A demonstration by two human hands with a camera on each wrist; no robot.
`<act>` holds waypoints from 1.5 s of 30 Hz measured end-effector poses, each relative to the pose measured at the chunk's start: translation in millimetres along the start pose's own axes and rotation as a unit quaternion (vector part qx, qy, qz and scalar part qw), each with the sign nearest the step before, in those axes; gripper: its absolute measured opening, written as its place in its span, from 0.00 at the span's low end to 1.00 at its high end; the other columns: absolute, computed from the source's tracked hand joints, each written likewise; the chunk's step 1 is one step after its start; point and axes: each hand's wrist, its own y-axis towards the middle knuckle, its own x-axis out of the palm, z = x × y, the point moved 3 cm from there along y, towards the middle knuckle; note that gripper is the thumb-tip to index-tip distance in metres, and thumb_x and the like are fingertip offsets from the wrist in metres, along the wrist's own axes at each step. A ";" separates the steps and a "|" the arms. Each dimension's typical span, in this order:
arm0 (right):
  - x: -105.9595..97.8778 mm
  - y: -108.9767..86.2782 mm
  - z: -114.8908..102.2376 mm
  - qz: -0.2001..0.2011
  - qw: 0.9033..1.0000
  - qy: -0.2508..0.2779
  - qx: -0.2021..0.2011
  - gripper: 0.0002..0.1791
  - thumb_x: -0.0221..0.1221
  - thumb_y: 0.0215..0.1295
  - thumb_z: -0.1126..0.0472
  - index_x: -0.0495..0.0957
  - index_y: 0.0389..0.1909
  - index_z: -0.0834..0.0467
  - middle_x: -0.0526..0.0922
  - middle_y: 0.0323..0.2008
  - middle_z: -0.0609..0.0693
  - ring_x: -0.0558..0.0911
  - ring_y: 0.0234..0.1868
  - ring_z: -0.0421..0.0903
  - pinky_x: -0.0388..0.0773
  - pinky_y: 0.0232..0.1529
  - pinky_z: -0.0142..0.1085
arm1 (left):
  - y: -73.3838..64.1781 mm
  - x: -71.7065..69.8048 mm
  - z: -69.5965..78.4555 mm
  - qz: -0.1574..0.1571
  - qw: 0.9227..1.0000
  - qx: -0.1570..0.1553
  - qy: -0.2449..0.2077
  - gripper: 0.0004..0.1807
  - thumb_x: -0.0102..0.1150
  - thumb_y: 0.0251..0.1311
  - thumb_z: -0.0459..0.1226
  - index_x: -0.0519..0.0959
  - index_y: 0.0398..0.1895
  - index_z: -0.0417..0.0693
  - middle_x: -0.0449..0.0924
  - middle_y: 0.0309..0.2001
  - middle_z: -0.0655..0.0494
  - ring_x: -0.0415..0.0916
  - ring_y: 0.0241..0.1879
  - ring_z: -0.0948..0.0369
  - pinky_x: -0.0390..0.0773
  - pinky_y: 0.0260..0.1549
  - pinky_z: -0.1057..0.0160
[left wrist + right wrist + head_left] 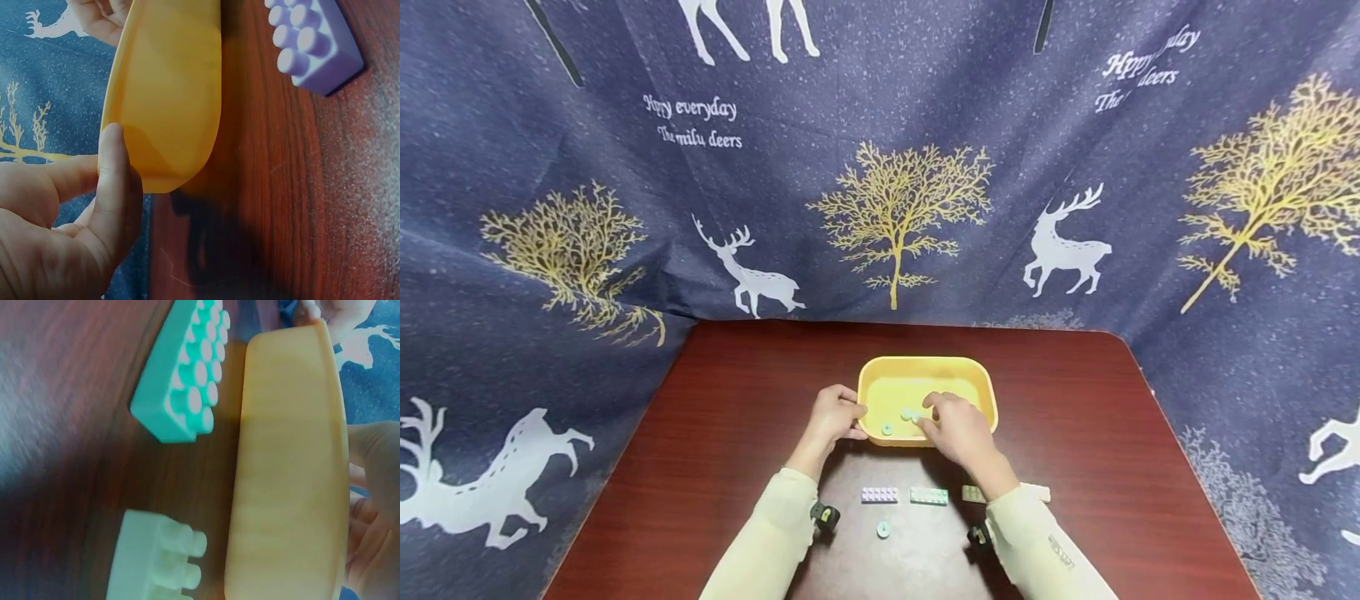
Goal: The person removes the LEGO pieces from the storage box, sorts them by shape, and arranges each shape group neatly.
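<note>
Near the middle of a reddish-brown, wood-grained table (737, 400) sits one yellow, round-cornered rectangular bin (925, 442), the bare left hand (837, 412) pinching its left end, thumb and fingers about the rim. The bare right hand (958, 427) reaches over the near rim into the right half, its thumb and forefinger bent around a narrow gap; whether they hold anything, I cannot tell. On the bin floor, one small, pale green round piece (887, 429) lies toward the near left corner, and just beside the right fingertips is a cluster of pale round pieces (908, 414), seemingly two, too small to count surely. Between the forearms, one more pale green disc with a marked centre (883, 529) rests on the table. Four studded toy bricks stand in one row on the near side of the bin: from left, one purple (879, 495), one mint green (928, 497), one pale yellow-green (973, 494) and one whitish (1037, 492), the last two partly hidden by the right arm. Two cream sleeves (767, 533) and two small black wrist cameras (825, 515) show, one of each per arm.
</note>
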 end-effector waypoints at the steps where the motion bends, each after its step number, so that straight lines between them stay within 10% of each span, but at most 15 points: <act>1: -0.1 0.9 1.2 -0.005 1.000 -0.002 0.001 0.14 0.71 0.59 0.51 0.84 0.43 0.52 0.83 0.30 0.46 0.80 0.29 0.45 0.83 0.27 0.41 | 0.0 0.0 0.0 -0.001 1.000 0.001 0.001 0.17 0.61 0.60 0.22 0.72 0.51 0.24 0.76 0.33 0.44 0.83 0.25 0.49 0.93 0.24 0.58; 20: 4.1 22.3 7.8 -0.132 0.990 -0.003 0.046 0.19 0.76 0.51 0.48 0.85 0.41 0.49 0.81 0.25 0.40 0.79 0.28 0.43 0.80 0.26 0.41 | 1.4 1.2 0.6 -0.004 1.000 -0.003 0.006 0.17 0.61 0.61 0.22 0.72 0.52 0.24 0.78 0.34 0.42 0.85 0.27 0.48 0.93 0.25 0.57; 45: 9.7 35.0 -0.9 -0.178 0.982 -0.060 0.027 0.14 0.79 0.46 0.52 0.80 0.24 0.46 0.82 0.27 0.43 0.79 0.29 0.45 0.82 0.26 0.44 | -1.3 1.5 3.5 -0.003 1.000 -0.003 0.004 0.19 0.60 0.61 0.22 0.70 0.53 0.21 0.81 0.42 0.29 0.84 0.27 0.49 0.93 0.24 0.58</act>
